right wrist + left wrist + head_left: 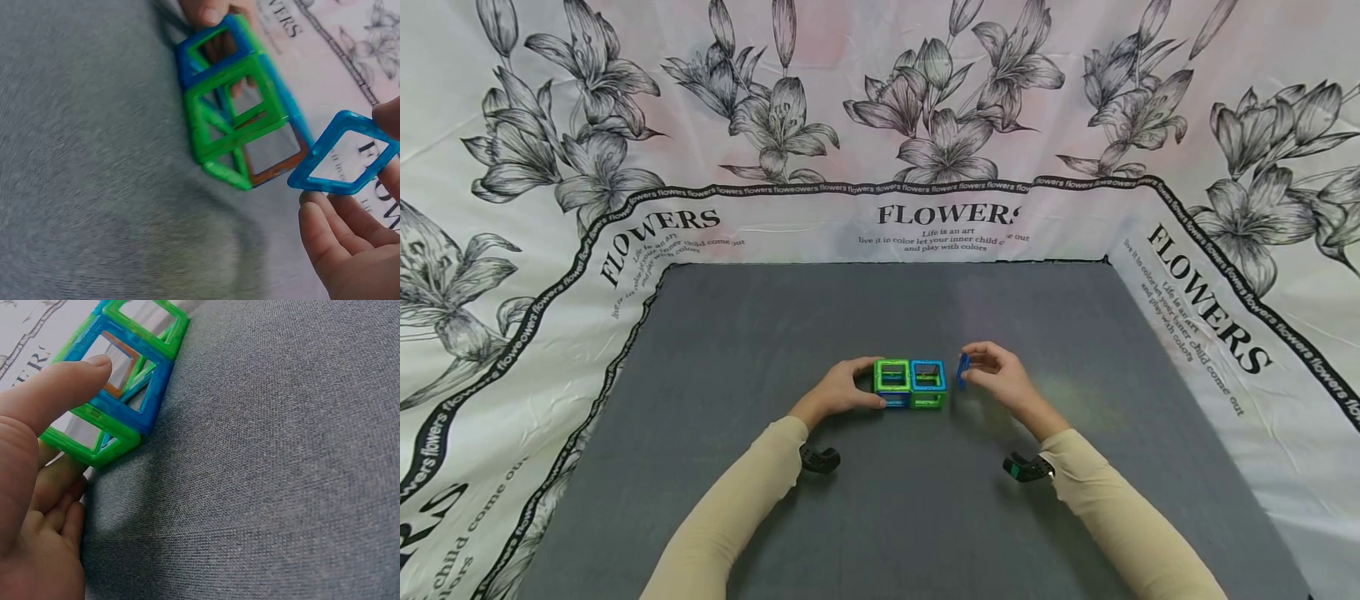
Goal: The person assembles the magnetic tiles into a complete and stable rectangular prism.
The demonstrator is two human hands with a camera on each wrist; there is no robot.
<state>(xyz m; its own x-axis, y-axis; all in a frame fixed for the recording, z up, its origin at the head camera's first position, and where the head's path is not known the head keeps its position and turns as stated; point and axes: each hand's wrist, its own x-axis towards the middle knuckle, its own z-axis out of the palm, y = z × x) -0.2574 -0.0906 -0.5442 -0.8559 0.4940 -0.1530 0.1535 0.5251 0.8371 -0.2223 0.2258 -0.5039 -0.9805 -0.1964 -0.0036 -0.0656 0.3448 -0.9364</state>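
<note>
Two open cubes of magnetic tiles, green and blue, stand joined side by side on the grey table. An orange tile shows on the far side of this block in the right wrist view. My left hand grips the block's left end, its thumb on the near blue tile and fingers behind. Just right of the block, my right hand pinches a single blue square magnetic tile between thumb and fingers. That tile is held upright, with a small gap to the block in the head view.
The grey tabletop stretches around the block on all sides. White cloth printed with flowers and lettering rises at the back and both sides. A black band sits at each wrist.
</note>
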